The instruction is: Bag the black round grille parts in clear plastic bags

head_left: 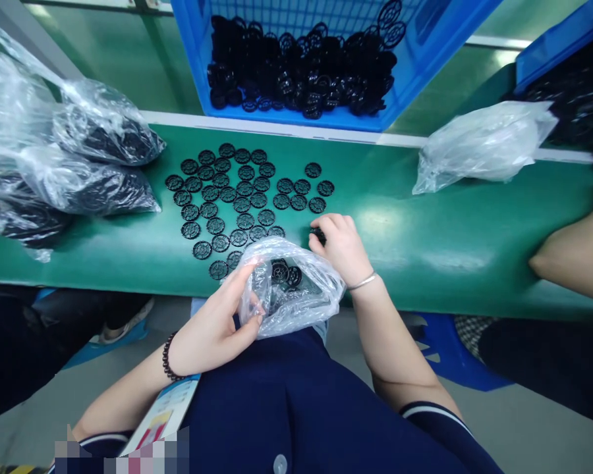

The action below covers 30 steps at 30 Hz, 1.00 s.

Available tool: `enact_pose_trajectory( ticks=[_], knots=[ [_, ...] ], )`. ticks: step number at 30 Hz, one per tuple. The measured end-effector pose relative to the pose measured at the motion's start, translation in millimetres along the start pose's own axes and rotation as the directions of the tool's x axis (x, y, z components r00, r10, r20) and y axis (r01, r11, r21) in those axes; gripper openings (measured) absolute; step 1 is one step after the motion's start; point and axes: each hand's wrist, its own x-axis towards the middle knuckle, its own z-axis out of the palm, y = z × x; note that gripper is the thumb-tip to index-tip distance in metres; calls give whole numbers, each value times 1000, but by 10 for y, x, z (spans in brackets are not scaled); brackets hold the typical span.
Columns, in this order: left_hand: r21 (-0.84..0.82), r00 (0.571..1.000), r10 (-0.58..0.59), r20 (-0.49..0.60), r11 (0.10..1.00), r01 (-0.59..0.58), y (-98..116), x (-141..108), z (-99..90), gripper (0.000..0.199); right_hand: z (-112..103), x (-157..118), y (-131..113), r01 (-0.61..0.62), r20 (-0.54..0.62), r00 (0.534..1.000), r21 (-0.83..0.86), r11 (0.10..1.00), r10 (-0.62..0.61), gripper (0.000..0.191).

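My left hand (227, 319) grips the rim of a clear plastic bag (304, 316), its thumb outside and fingers inside the opening. The bag's mouth gapes upward at the table's near edge, and some black spoked discs (279, 271) show inside it. Just right of and above the bag, my right hand (338, 247) is closed on a black spoked disc (318, 234), held between thumb and fingers; whether it holds more than one I cannot tell. Many similar discs (227, 194) lie flat on the green tabletop beyond the bag, mostly to the left.
A blue crate (296, 125) heaped with black parts stands behind the table. Filled clear bags (99, 187) are piled at the left. A crumpled plastic bag (484, 145) lies at the right, near another blue crate (548, 49). Another person's arm (578, 253) rests at the right edge.
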Motion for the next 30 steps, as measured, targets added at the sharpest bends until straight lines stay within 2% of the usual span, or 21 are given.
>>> enact_pose_trajectory(
  ticks=[3, 4, 7, 9, 11, 14, 16, 18, 21, 26, 30],
  knots=[
    [133, 999, 20, 34, 991, -24, 7, 35, -17, 71, -410, -80, -253, 113, -239, 968, 122, 986, -81, 18],
    [172, 999, 44, 31, 984, -49, 12, 50, -23, 71, -536, -108, -370, 182, -268, 954, 157, 971, -136, 21],
    [273, 991, 135, 15, 952, -134, 28, 93, -41, 72, -751, -155, -645, 385, -156, 922, 258, 886, -355, 23],
    [312, 986, 164, 14, 936, -160, 41, 112, -56, 74, -731, -114, -645, 411, -81, 910, 303, 860, -407, 26],
    [338, 989, 149, 8, 930, -143, 58, 121, -71, 74, -604, -5, -465, 325, -84, 946, 293, 899, -314, 31],
    [380, 996, 84, 6, 922, -80, 91, 121, -83, 74, -296, 222, -13, 60, -88, 995, 155, 986, -47, 25],
    [406, 999, 38, 0, 913, -35, 112, 119, -83, 74, -82, 347, 248, -79, -1, 997, 14, 997, 79, 24],
    [421, 1000, -6, -3, 907, 7, 129, 122, -81, 75, 73, 421, 393, -168, 89, 981, -83, 982, 175, 25],
    [424, 999, -42, 8, 905, 35, 142, 144, -84, 74, 139, 469, 421, -222, 130, 963, -103, 970, 235, 22],
    [412, 998, -51, 30, 910, 34, 160, 205, -110, 75, 84, 618, 452, -215, 12, 976, -112, 970, 218, 41],
    [404, 998, -58, 21, 914, 45, 182, 229, -140, 77, 180, 774, 625, -234, 103, 961, -185, 954, 256, 34]
  ],
)
